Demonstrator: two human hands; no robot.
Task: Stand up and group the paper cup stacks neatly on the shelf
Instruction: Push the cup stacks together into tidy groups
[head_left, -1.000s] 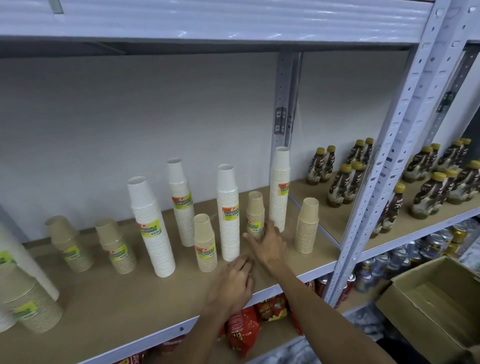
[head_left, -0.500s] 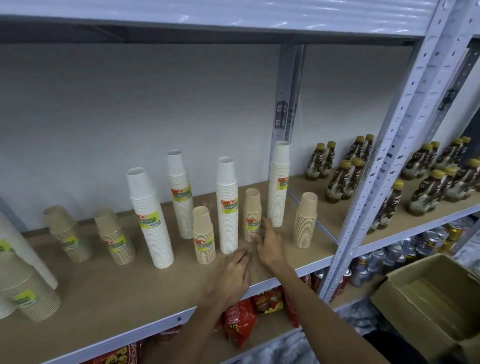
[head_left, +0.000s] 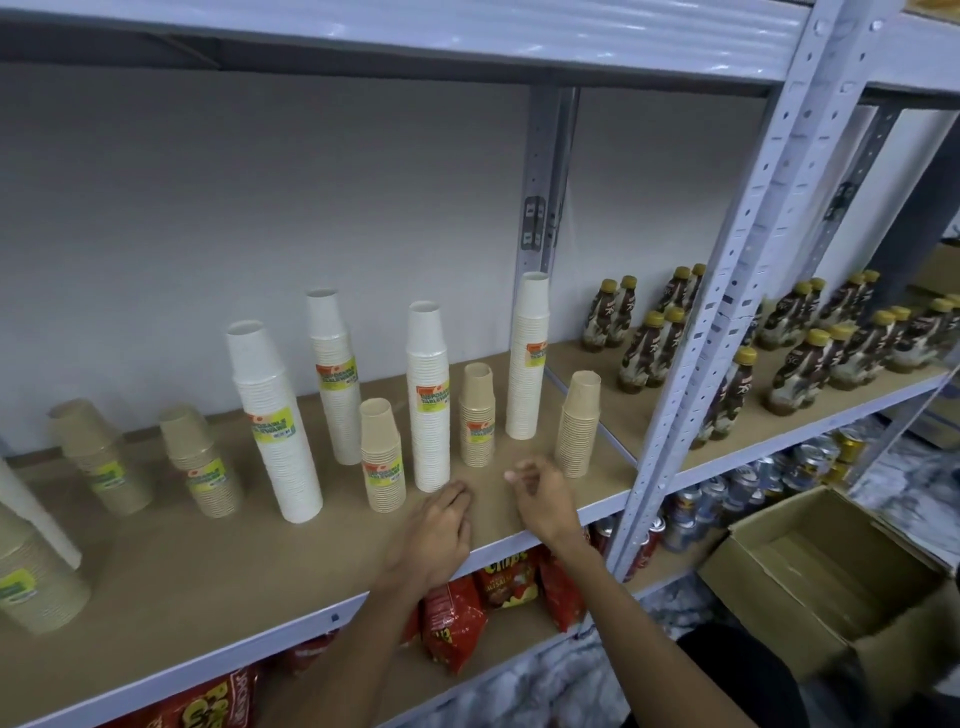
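Several tall white cup stacks (head_left: 429, 395) stand upright on the brown shelf (head_left: 218, 561), and the rightmost white stack (head_left: 527, 358) is by the rear post. Short tan stacks (head_left: 477, 415) stand among them, one tan stack (head_left: 577, 423) at the right and another tan stack (head_left: 383, 457) just left of my hands. My left hand (head_left: 436, 530) rests flat on the shelf board near its front edge. My right hand (head_left: 540, 493) hovers just in front of the tan stacks, fingers loosely curled, holding nothing.
More tan stacks (head_left: 202, 462) stand at the left, and a large one (head_left: 36, 582) sits at the far left edge. Brown bottles (head_left: 644, 353) fill the shelf to the right. Snack bags (head_left: 457, 613) and cans (head_left: 727, 499) lie below. An open cardboard box (head_left: 831, 577) sits at lower right.
My right hand has pulled back from the short tan stack toward the shelf's front edge. My left hand stays flat on the board.
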